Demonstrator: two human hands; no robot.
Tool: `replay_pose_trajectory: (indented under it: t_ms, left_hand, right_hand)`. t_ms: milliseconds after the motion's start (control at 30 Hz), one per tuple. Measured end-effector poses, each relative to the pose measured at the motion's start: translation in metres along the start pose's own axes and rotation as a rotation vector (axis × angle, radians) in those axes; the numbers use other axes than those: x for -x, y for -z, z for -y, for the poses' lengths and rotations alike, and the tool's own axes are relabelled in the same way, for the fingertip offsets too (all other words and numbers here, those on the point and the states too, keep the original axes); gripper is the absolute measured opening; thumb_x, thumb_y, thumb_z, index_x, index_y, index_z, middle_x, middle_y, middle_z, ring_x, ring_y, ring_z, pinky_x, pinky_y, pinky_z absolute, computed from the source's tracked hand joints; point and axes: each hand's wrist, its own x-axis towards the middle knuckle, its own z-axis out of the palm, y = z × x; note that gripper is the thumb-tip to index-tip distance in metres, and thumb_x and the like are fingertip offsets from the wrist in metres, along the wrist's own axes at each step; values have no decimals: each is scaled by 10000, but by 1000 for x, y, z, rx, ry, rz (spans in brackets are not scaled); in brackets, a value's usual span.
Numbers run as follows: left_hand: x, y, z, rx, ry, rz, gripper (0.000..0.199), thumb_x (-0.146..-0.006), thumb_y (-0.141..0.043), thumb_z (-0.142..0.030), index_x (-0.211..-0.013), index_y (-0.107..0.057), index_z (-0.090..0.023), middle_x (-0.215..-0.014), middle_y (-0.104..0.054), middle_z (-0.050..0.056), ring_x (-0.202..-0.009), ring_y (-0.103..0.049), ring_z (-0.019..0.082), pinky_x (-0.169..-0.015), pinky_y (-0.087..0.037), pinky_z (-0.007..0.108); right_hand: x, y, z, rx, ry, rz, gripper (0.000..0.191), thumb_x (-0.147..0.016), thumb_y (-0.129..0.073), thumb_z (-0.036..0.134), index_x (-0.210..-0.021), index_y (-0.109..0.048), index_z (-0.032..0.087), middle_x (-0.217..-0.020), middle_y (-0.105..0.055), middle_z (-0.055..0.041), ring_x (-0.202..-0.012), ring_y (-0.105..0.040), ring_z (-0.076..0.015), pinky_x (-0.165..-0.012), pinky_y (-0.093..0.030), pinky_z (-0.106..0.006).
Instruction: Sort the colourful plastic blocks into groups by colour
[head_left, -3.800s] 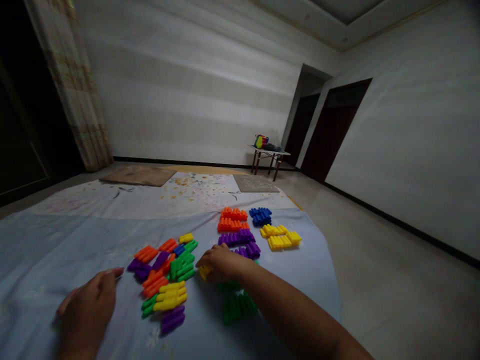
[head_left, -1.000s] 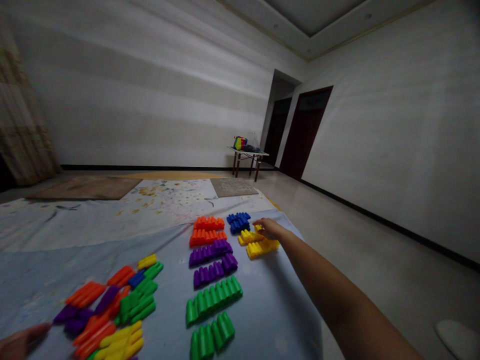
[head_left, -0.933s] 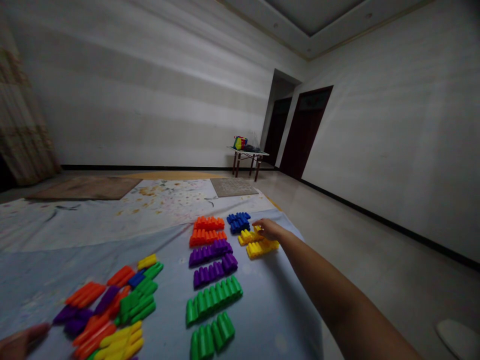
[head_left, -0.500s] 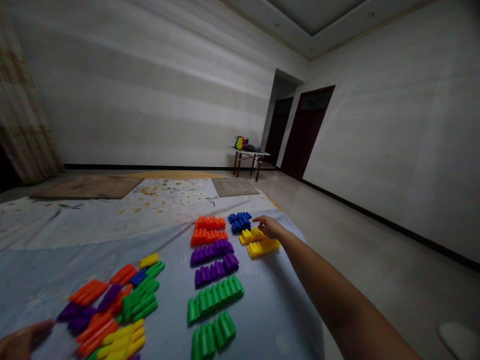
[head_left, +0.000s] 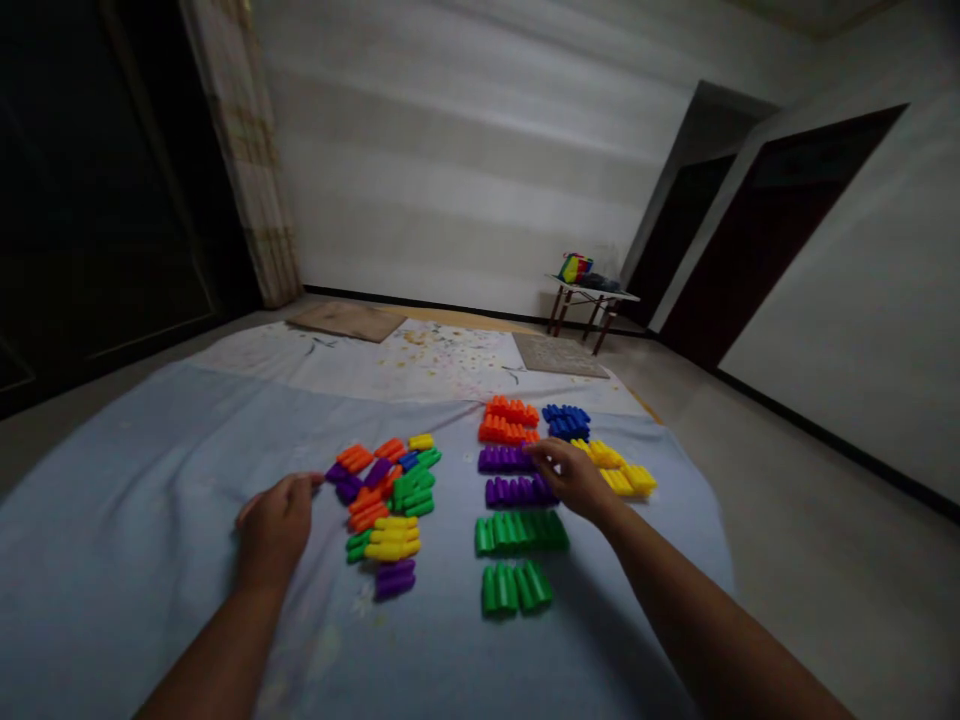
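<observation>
My left hand (head_left: 277, 525) hovers at the left edge of a mixed pile of ridged plastic pieces. Its forefinger reaches to the purple pieces (head_left: 347, 488), the other fingers loosely bent; I see nothing held. Orange (head_left: 369, 510), green (head_left: 412, 490) and yellow pieces (head_left: 394, 540) lie in that pile. My right hand (head_left: 574, 478) is over the right end of the purple rows (head_left: 504, 460), fingers apart and apparently holding nothing; whether it touches them I cannot tell. Around it are orange rows (head_left: 507, 430), blue rows (head_left: 568, 420), yellow rows (head_left: 630, 480) and green rows (head_left: 521, 533).
A pale blue floral cloth (head_left: 150, 520) covers the large surface under the pieces. Two flat mats, one brown (head_left: 349, 320) and one greyish (head_left: 559, 355), lie at its far side. Beyond stands a small table (head_left: 592, 290) with a colourful bag (head_left: 576, 267).
My right hand has moved from the blue and yellow rows to the purple rows. The view has turned left, bringing my whole left hand into sight beside the mixed pile.
</observation>
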Motion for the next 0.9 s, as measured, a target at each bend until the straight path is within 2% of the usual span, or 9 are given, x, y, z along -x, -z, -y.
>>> replay_pose_trajectory:
  t_ms: [200, 367, 533, 600, 767, 900]
  left_hand:
    - [2, -2, -3, 129, 42, 36, 395, -811, -294, -385, -831, -641, -197, -853, -710, 54, -880, -645, 196, -804, -466, 302]
    - [3, 2, -5, 148, 43, 26, 392, -806, -290, -381, -819, -638, -202, -850, -712, 57, -878, -647, 193, -812, -463, 303]
    - [4, 6, -8, 136, 49, 25, 380, -796, -302, -364, -827, -647, -209, -861, -714, 44, -889, -644, 192, -806, -458, 304]
    - [4, 6, -9, 139, 38, 17, 386, -796, -301, -371, -829, -650, -211, -877, -714, 42, -896, -643, 192, -811, -455, 304]
    - [4, 4, -8, 135, 49, 17, 379, -798, -302, -360, -822, -648, -208, -861, -715, 45, -878, -647, 193, -797, -455, 307]
    - [4, 3, -7, 134, 41, 19, 382, -798, -297, -356, -824, -648, -209, -870, -716, 44, -871, -651, 191, -774, -462, 301]
  right_hand:
    - [-2, -46, 86, -93, 134, 262, 260, -842, -501, 157, -1057, -635, 218, -1012, -653, -53, -948, -590, -159, -851, -446, -292]
    - [-9, -81, 126, -22, 175, 350, 324, -810, -580, 297, -1125, -598, 219, -1079, -629, -77, -1011, -558, -207, -881, -421, -345]
    - [-13, -100, 136, 98, 152, 435, 450, -733, -657, 395, -1137, -588, 207, -1078, -627, -102, -1014, -553, -257, -857, -422, -393]
    - [-12, -100, 135, 130, 126, 441, 457, -743, -644, 406, -1151, -581, 210, -1054, -634, -102, -991, -562, -251, -849, -419, -389]
    - [-4, -92, 132, 205, 65, 365, 496, -772, -572, 528, -1154, -582, 211, -1006, -638, -117, -948, -563, -266, -824, -408, -403]
    - [3, -89, 131, 208, 33, 426, 549, -757, -547, 600, -1122, -603, 194, -966, -646, -133, -917, -571, -286, -801, -406, -421]
